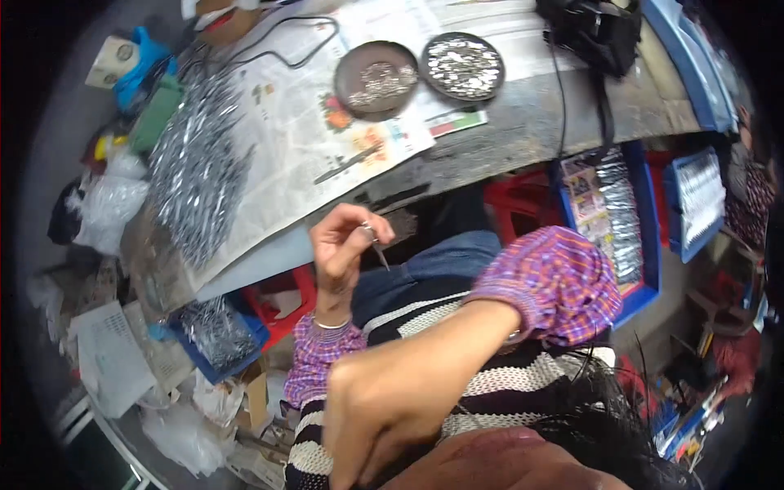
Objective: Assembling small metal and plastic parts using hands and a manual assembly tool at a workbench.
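Nearest the camera, close to the person's face, is the right hand (382, 400), slightly blurred and bent, with its fingers curled downward; whether it holds anything cannot be told. Farther away and to the left, just off the near edge of the desk (527, 118), the left hand (345, 241) pinches a slender metal piece (382, 259) between thumb and fingers — its thin end points down toward the person's lap.

Newspaper sheets (286, 122) cover much of the desk. On their left side lies a large heap of dark, shiny metal strips (196, 163); nearer the middle, a single dark strip (349, 163) lies alone. At the far side two round dishes sit next to each other: the left dish (355, 61) has small silvery pieces (384, 82) over part of its bottom, while the right one is filled with brighter silver pieces (464, 67).

Below the desk, a blue tray (651, 245) with rows of metal pieces stands to the right, and another blue tray (256, 327), with dark strips inside, to the left — beside a red stool (304, 290).
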The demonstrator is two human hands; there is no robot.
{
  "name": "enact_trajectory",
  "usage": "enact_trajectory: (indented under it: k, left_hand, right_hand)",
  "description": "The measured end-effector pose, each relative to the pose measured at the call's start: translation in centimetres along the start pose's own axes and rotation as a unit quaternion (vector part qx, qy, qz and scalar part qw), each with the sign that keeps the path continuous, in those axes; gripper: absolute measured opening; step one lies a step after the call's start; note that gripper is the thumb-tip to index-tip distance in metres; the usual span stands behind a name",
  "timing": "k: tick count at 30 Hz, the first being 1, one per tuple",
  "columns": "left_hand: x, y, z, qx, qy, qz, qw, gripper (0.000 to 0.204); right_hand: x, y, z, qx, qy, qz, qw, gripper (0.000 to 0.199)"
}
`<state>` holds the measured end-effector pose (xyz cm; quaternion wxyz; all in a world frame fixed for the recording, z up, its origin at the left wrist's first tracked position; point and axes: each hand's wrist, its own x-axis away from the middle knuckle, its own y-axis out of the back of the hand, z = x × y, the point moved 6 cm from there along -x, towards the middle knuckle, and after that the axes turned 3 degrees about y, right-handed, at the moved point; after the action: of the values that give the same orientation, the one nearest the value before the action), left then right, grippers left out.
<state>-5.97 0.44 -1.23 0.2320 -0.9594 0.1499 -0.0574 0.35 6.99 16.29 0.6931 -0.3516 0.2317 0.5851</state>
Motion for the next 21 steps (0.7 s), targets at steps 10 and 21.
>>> enact_trajectory:
  k: [10, 21]
  left_hand:
    - [0.2, 1.1, -1.2, -0.106, 0.049, -0.091, 0.989, 0.009]
    - [0.2, 0.7, -0.2, -0.139, 0.053, -0.097, 0.984, 0.007]
  right_hand:
    - [13.2, 8.9, -3.4, -0.093, -0.148, -0.425, 0.888, 0.022]
    - [19.4, 11.6, -5.0, -0.411, 0.091, -0.560, 0.714, 0.025]
